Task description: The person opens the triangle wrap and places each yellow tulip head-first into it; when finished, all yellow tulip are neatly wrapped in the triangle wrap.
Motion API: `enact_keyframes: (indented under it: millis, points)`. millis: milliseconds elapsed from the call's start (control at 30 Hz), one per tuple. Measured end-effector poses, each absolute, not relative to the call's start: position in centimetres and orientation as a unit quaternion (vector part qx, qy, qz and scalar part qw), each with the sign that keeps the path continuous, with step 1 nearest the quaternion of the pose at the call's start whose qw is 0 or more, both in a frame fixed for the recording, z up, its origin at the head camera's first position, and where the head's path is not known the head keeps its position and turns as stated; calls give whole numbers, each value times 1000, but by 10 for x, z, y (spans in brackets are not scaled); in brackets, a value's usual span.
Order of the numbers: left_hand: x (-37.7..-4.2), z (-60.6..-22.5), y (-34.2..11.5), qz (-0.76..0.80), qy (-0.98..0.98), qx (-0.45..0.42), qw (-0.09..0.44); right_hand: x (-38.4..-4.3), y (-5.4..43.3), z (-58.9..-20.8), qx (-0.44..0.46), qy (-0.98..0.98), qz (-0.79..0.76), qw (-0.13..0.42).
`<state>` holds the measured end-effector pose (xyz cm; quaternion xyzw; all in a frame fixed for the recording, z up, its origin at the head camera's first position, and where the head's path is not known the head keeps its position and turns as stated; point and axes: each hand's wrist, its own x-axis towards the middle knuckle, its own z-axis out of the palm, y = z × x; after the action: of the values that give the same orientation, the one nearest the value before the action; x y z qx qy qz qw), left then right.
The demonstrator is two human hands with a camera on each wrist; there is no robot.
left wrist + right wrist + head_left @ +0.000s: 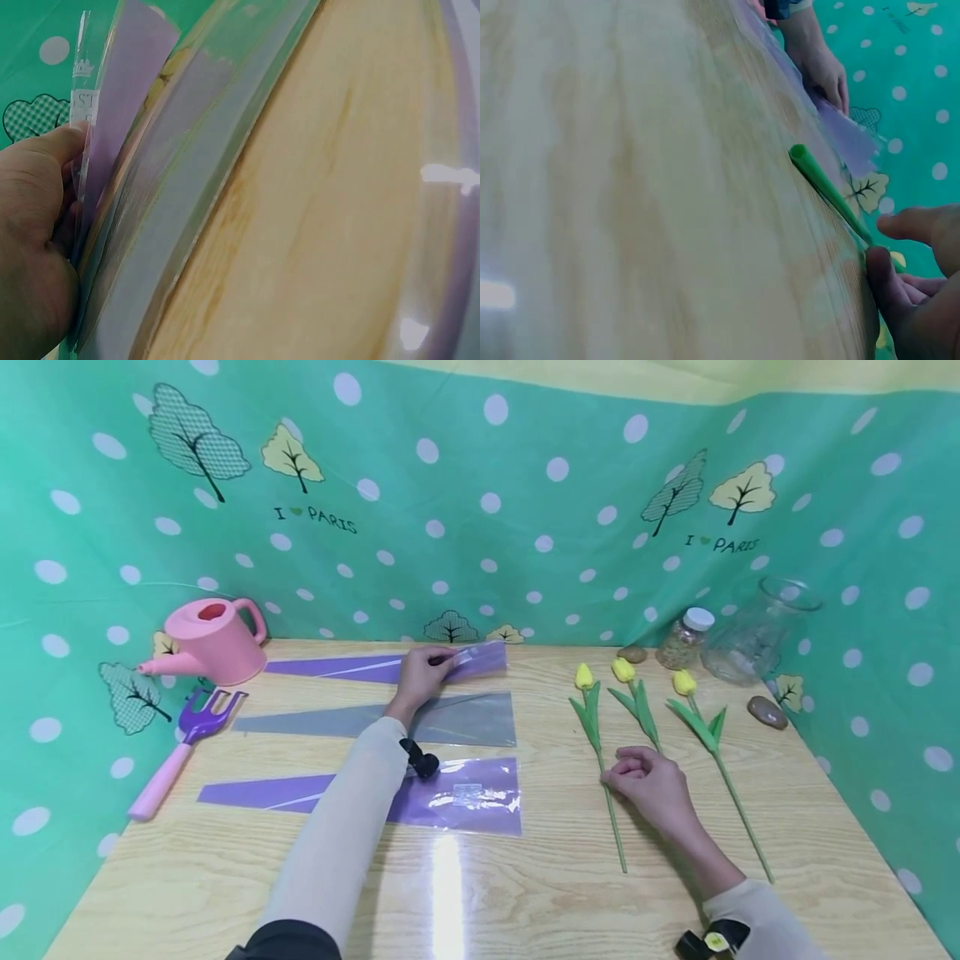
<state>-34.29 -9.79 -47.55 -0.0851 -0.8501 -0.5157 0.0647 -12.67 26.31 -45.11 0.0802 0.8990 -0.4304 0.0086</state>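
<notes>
My left hand [422, 679] pinches the wide end of the farthest purple flower sleeve [337, 668]; in the left wrist view its edge stands lifted beside the thumb. Below it lie a grey sleeve [480, 720] and another purple sleeve [457, 806], both flat. My right hand [651, 787] is at the green stem of the leftmost yellow tulip [611, 818]. In the right wrist view, the thumb and forefinger are apart, with the stem [829, 187] running between them. Two more tulips lie to the right, the middle tulip [639, 706] partly behind the hand and the right-hand tulip [720, 760].
At the left stand a pink watering can [217, 643] and a purple hand fork [187, 743] with a pink handle. Back right are a glass vase [742, 647], a white-lidded jar [681, 643] and two brown stones, one stone [767, 712] near the right edge. A dotted green cloth encloses the table.
</notes>
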Motion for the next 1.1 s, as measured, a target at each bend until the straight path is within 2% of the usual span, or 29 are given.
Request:
enact_keyframes:
  millis: [200,500,800,933,1100]
  points:
    - [-343,-475,-97,-517,-849,-85,65,-128,259,-455,29,933,-357,-42]
    - [-342,-474,-98,-515,-849,-93,74,-132,255,-454,34,936,-346,-50]
    - [-345,-479,-96,-516,-847,-94,81,-134,257,-436,87,860,-502,18]
    - [-345,-479,-97,-515,-849,-92,78,-143,255,-419,98,819,-565,18]
    - [-346,-476,-98,-518,-849,-86,64,-160,250,-403,96,790,-605,-19]
